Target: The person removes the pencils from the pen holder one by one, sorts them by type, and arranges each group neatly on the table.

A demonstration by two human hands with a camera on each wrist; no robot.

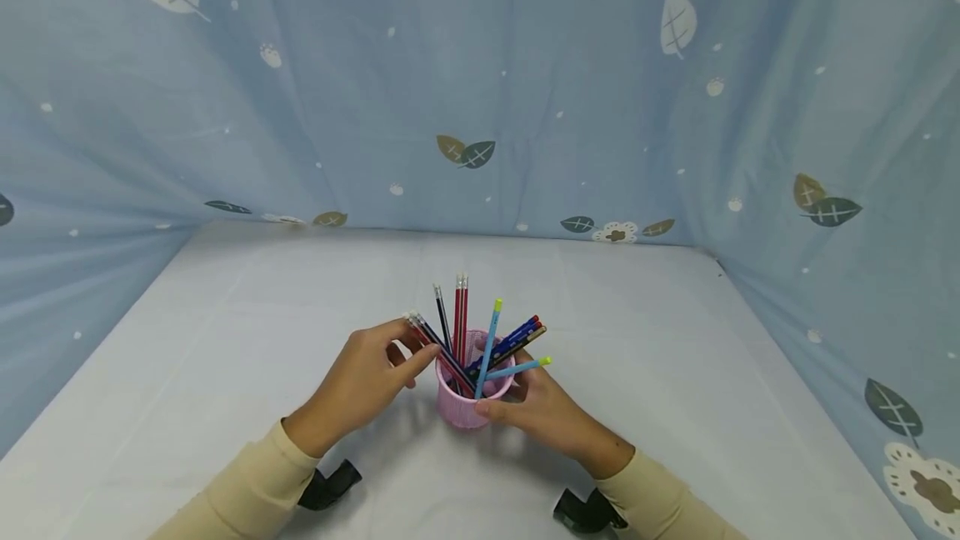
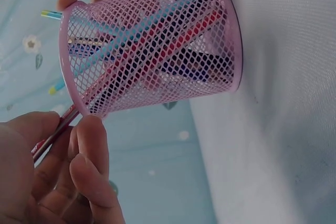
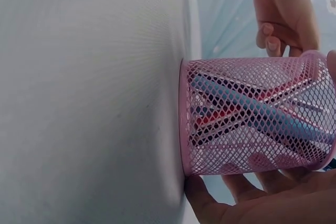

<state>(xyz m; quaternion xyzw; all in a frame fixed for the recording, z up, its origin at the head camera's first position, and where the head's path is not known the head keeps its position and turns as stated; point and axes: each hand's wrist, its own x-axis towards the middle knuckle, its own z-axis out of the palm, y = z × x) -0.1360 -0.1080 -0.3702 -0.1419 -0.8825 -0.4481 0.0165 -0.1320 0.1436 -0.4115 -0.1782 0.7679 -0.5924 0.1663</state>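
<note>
Hands (image 1: pixel 365 375) (image 1: pixel 546 415) flank pink mesh cup (image 1: pixel 459 415), left pinching pencils (image 1: pixel 448 358)

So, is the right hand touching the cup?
Touching. The head view shows the right hand gripping the cup, with the thumb against its near edge.

A pink cylindrical mesh cup (image 1: pixel 459 413) and slender red, navy and yellow-tipped light-blue pencils (image 1: pixel 490 342) contrast with a blue cloth backdrop (image 1: pixel 337 65) patterned in white, brown and green leaves (image 1: pixel 477 154).
</note>
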